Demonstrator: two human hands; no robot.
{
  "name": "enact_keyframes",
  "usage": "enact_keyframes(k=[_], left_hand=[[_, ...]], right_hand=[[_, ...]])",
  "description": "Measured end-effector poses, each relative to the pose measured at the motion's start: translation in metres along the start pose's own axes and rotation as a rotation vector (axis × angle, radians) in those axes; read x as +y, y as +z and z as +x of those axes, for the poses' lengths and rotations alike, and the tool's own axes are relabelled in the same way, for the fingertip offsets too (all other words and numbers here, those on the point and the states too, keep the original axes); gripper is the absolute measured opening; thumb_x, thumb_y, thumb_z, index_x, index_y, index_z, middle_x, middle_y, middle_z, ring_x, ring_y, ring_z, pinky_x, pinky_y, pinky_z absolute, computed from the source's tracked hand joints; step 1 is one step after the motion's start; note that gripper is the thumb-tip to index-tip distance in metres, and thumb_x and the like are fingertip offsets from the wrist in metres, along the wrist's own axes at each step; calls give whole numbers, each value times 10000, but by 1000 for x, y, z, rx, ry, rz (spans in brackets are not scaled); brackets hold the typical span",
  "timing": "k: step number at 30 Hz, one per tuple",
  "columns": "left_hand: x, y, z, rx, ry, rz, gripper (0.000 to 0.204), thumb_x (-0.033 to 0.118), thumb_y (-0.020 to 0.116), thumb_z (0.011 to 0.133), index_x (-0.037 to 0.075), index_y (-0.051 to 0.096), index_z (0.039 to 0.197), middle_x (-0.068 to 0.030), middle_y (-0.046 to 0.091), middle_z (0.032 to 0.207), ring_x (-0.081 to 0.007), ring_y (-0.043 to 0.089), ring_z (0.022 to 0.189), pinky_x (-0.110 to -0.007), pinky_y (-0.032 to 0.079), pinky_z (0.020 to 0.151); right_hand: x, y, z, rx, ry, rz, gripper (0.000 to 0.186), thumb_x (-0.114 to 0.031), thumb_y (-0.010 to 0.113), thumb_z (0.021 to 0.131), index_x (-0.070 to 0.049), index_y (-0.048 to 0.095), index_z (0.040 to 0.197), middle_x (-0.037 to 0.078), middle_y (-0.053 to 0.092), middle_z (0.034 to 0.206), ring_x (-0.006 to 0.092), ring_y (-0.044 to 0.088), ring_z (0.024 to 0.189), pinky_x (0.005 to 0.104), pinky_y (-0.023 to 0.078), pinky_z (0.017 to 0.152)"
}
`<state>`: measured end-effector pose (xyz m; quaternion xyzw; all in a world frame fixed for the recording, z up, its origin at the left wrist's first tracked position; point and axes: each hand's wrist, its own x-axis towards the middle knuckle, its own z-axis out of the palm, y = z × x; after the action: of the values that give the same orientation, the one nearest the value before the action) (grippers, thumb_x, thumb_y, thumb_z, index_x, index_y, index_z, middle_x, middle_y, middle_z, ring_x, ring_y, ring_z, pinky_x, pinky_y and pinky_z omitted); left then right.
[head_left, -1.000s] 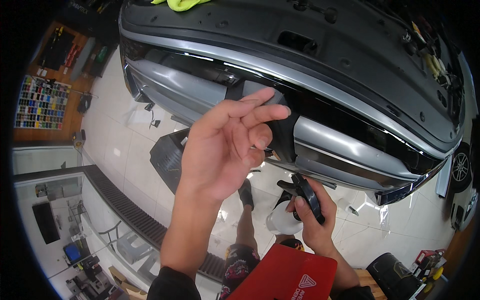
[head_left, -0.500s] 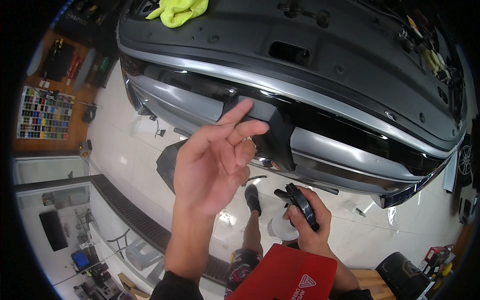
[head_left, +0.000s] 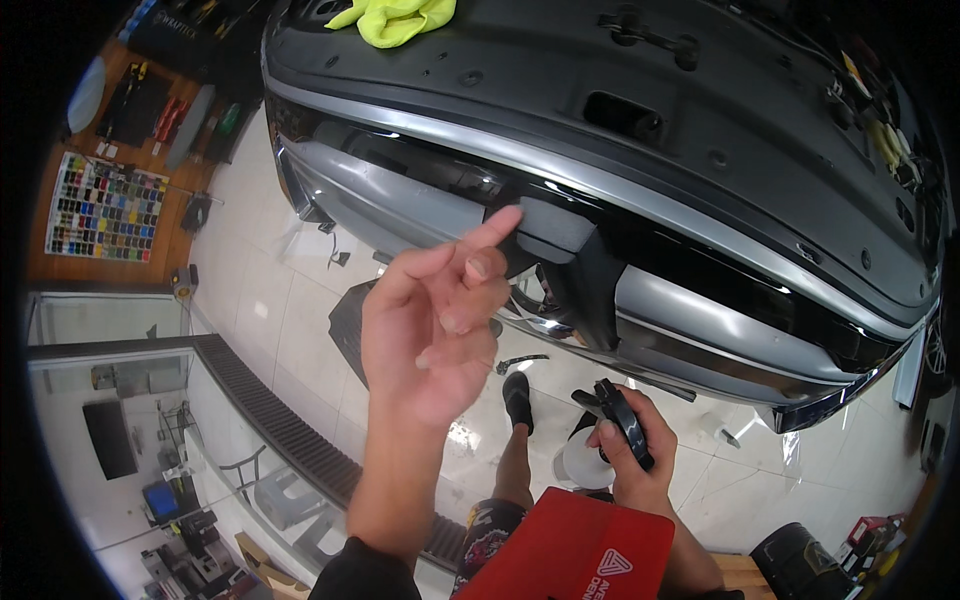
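Note:
My left hand is raised palm up in front of a car's end. Its index finger points toward a grey square patch at the middle of the car's black trim; whether it touches is unclear. The other fingers curl loosely, with nothing seen in them. Lower and to the right, my right hand is closed round the black trigger head of a spray bottle, whose pale body hangs below. Silver panels flank the patch.
A yellow-green cloth lies on the dark panel above. A red flat piece with white print covers the bottom centre. A grated strip runs along the floor at left. Dark scraps lie on the tiles.
My left hand's middle finger has curled in, leaving the index finger extended. The car and my right hand with the spray bottle appear shifted right and slightly down in view.

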<state>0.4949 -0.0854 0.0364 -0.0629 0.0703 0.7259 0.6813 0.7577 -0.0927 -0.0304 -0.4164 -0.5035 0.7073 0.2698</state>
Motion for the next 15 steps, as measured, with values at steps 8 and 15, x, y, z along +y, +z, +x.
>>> enact_keyframes(k=[8,15], left_hand=[[-16,-4,8,-102,20,-48,653,144,366,1044,-140,113,1575,-200,568,1087,-176,535,752,-228,507,384],[-19,-2,11,-79,32,-13,628,141,359,1046,-145,157,1568,-193,568,1080,-171,535,761,-213,498,382]], right_hand=[[3,2,-2,2,-8,16,351,-82,662,971,37,597,1294,80,626,1019,125,607,848,258,477,770],[5,-2,-2,7,-32,-3,352,-111,671,970,45,601,1278,85,629,1011,134,598,846,265,473,765]])
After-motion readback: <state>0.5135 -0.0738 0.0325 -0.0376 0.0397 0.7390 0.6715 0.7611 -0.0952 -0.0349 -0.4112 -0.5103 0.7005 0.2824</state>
